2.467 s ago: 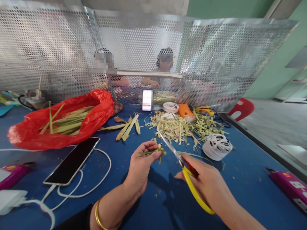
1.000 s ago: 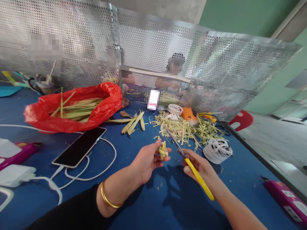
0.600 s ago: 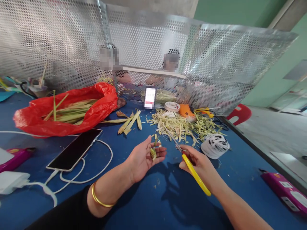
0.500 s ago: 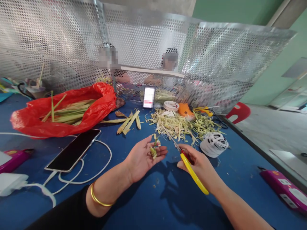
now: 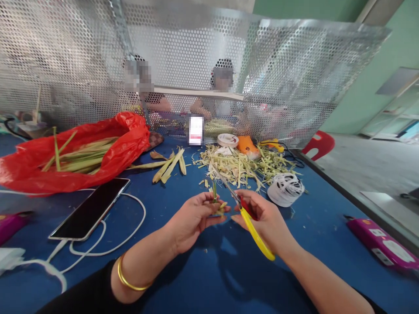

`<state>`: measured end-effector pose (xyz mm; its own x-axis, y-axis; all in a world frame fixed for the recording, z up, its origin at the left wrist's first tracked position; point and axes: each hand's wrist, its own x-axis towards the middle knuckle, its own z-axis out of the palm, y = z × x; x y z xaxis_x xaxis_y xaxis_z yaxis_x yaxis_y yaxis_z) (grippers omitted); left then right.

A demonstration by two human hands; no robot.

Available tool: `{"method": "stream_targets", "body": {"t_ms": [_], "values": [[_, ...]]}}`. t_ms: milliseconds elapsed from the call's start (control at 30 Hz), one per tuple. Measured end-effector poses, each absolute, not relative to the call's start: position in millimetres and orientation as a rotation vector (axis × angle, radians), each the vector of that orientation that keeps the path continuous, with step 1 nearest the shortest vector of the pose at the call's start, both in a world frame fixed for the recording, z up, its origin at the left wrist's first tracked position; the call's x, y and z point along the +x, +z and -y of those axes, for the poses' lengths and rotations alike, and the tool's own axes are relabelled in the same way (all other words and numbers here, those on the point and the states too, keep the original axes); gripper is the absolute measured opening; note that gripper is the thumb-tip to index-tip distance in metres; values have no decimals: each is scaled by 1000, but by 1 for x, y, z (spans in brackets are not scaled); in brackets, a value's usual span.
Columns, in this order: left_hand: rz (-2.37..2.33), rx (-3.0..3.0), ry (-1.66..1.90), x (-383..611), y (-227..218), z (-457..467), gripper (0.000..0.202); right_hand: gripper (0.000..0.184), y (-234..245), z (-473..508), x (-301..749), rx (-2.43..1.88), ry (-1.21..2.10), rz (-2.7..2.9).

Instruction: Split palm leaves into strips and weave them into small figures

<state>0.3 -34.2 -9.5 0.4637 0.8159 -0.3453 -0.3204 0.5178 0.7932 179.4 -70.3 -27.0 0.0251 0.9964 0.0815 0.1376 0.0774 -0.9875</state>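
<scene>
My left hand pinches a small folded piece of green-yellow leaf over the blue table. A gold bangle sits on that wrist. My right hand grips yellow-handled scissors, whose blades point up and left beside the leaf piece. The two hands are close together, almost touching at the leaf.
A red plastic bag of long leaf strips lies at left. A phone on a white cable sits nearer. A heap of leaf trimmings, a white coil and tape are ahead. Two people sit behind a perforated metal screen. A pink box lies right.
My left hand has turned from palm-up and open to fingers pinched on the leaf piece. The scissors hand has moved left, closer to it.
</scene>
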Motion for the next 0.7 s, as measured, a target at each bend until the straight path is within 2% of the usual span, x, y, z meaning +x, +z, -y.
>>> {"method": "stream_targets", "body": {"t_ms": [200, 433, 567, 700], "values": [[-931, 845, 635, 3, -13, 42, 30, 51, -23, 71, 176, -1142, 1220, 1192], [-893, 781, 563, 2, -14, 39, 26, 48, -24, 72, 176, -1128, 1265, 1181], [-902, 696, 566, 2, -13, 39, 31, 49, -21, 72, 176, -1144, 1260, 1191], [-901, 826, 598, 3, -15, 42, 25, 49, -22, 71, 174, -1189, 1257, 1210]]}}
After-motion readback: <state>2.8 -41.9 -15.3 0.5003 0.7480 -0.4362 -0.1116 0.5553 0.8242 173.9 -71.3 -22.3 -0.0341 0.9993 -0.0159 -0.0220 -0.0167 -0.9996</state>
